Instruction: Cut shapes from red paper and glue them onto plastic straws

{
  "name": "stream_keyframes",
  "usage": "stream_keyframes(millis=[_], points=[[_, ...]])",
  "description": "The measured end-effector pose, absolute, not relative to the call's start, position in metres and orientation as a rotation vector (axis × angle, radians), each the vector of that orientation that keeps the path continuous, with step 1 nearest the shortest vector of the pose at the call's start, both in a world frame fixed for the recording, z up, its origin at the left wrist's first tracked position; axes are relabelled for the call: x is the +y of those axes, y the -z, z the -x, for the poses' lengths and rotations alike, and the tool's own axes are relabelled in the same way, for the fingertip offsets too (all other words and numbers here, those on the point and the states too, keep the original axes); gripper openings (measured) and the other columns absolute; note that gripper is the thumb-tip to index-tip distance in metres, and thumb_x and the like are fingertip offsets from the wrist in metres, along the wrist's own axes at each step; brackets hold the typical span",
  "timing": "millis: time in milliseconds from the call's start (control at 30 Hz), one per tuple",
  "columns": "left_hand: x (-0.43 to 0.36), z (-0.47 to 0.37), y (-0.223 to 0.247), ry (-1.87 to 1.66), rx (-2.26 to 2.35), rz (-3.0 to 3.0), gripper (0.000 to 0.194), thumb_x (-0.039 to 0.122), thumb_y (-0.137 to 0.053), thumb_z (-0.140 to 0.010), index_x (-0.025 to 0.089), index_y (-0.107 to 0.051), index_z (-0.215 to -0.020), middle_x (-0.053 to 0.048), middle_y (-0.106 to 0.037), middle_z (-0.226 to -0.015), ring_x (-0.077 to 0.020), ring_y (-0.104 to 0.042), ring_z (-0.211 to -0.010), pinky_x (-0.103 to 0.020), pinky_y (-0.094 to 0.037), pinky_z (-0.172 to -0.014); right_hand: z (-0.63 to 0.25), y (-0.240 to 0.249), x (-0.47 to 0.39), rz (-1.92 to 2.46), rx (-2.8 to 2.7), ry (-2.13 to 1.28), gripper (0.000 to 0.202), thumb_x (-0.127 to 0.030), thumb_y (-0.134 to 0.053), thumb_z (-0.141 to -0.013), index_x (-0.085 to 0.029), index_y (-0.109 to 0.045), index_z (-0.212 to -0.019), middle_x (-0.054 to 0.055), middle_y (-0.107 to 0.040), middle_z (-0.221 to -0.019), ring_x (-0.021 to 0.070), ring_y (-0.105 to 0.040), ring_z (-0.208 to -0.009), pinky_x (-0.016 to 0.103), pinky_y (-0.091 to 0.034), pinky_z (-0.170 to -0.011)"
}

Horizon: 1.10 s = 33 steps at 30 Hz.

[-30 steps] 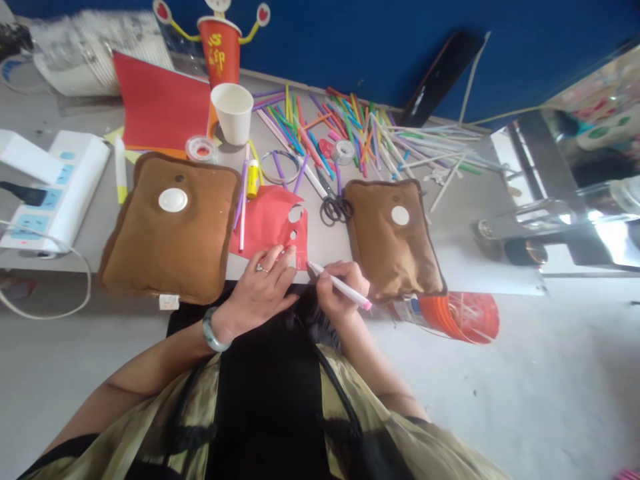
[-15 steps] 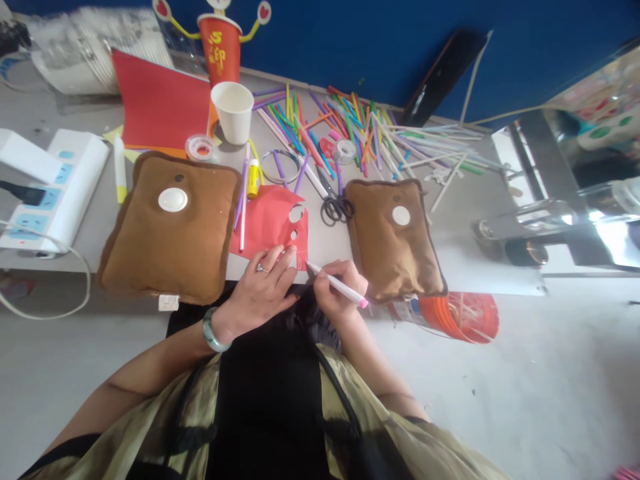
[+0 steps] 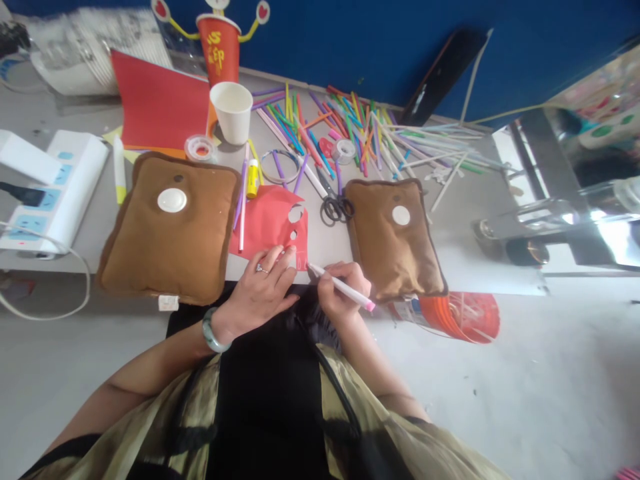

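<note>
A sheet of red paper [image 3: 265, 220] lies at the table's front edge, with two holes cut near its right side and faint pale outlines at its lower right corner. My left hand [image 3: 267, 283] lies across the paper's lower part, fingers stretched out and pressing it down. In my right hand [image 3: 343, 293] is a white marker [image 3: 347, 290] with a pink end, its tip just right of the paper's corner. Behind the paper are black-handled scissors [image 3: 336, 208], a yellow glue stick [image 3: 253, 179] and a few purple and pink sticks [image 3: 243, 200].
Brown hot-water bags flank the paper, one at left [image 3: 170, 247] and one at right [image 3: 393, 247]. Farther back stand a white paper cup [image 3: 233, 113] and a decorated red cup [image 3: 220, 50], beside many coloured sticks [image 3: 345, 127]. A power strip [image 3: 55, 193] sits at far left.
My right hand has shifted slightly right with the marker, and the tip has drawn away from the paper's corner. My left hand has stayed in place.
</note>
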<state>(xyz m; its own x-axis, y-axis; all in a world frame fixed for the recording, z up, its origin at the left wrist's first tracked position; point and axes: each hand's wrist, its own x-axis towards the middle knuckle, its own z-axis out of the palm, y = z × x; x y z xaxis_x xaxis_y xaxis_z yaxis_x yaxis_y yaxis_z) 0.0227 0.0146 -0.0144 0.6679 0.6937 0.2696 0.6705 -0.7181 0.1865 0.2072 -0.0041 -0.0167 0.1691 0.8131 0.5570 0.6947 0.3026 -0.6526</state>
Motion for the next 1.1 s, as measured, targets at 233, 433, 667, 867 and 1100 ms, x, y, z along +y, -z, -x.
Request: stream_keyframes(millis=[233, 433, 667, 867, 1100], points=[[0.014, -0.022, 0.016, -0.496, 1.149, -2.806, 0.037, 0.041, -0.060, -0.089, 0.017, -0.058, -0.117, -0.016, -0.048, -0.149, -0.0345, -0.045, -0.136, -0.051, -0.041, -0.106, -0.204, 0.011, 0.000, 1.467, -1.591, -0.083, 0.009, -0.021, -0.055, -0.079, -0.023, -0.051, -0.072, -0.003, -0.060, -0.057, 0.0121, -0.055, -0.044, 0.024, -0.046, -0.045], [0.014, -0.022, 0.016, -0.478, 1.146, -2.828, 0.039, 0.042, -0.059, -0.090, 0.016, -0.057, -0.119, -0.016, -0.046, -0.150, -0.0352, -0.045, -0.136, -0.051, -0.041, -0.107, -0.206, 0.012, -0.001, 1.443, -1.617, -0.050, 0.008, -0.020, -0.055, -0.078, -0.023, -0.050, -0.073, -0.004, -0.058, -0.055, 0.0122, -0.055, -0.043, 0.024, -0.045, -0.043], [0.014, -0.022, 0.014, -0.453, 1.148, -2.844, 0.038, 0.042, -0.058, -0.091, 0.015, -0.057, -0.119, -0.017, -0.046, -0.150, -0.0353, -0.045, -0.136, -0.051, -0.041, -0.106, -0.209, 0.017, -0.004, 1.399, -1.632, -0.088, 0.008, -0.018, -0.055, -0.075, -0.023, -0.049, -0.074, -0.003, -0.060, -0.060, 0.0143, -0.060, -0.048, 0.025, -0.049, -0.046], [0.015, -0.022, 0.015, -0.452, 1.152, -2.845, 0.038, 0.042, -0.057, -0.092, 0.014, -0.058, -0.117, -0.017, -0.044, -0.152, -0.0355, -0.044, -0.136, -0.051, -0.040, -0.106, -0.210, 0.017, -0.006, 1.389, -1.653, -0.111, 0.009, -0.018, -0.056, -0.075, -0.023, -0.049, -0.074, -0.002, -0.060, -0.060, 0.0149, -0.061, -0.051, 0.026, -0.050, -0.049], [0.016, -0.021, 0.016, -0.474, 1.133, -2.811, 0.036, 0.042, -0.056, -0.092, 0.015, -0.058, -0.115, -0.018, -0.045, -0.151, -0.0365, -0.043, -0.136, -0.052, -0.039, -0.106, -0.207, 0.023, -0.006, 1.308, -1.526, -0.221, 0.008, -0.019, -0.056, -0.082, -0.023, -0.049, -0.082, -0.003, -0.057, -0.063, 0.0127, -0.057, -0.050, 0.025, -0.045, -0.048]])
